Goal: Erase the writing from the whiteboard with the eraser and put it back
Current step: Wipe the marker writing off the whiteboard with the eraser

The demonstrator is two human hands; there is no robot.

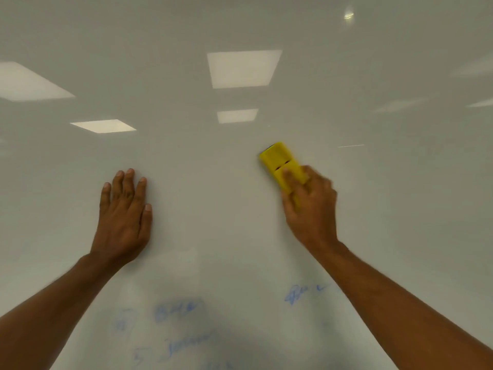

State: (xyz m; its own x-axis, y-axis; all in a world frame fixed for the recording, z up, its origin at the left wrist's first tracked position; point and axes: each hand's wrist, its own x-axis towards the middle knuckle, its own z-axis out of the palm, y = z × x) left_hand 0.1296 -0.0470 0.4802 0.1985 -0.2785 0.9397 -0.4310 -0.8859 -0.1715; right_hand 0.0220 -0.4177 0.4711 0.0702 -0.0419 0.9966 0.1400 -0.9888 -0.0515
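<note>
A glossy whiteboard [240, 209] fills the whole view. My right hand [312, 206] grips a yellow eraser [277, 158] and presses it flat against the board, its free end pointing up and left. My left hand [124, 212] rests flat on the board to the left, fingers close together, holding nothing. Faint blue writing [178, 311] remains low on the board between my forearms, with another small blue scribble [301, 292] beside my right forearm. The board around and above the eraser shows no marks.
Reflections of ceiling light panels [244, 69] show on the upper board. A thin pale streak [350, 146] lies right of the eraser. No board edge, tray or ledge is in view.
</note>
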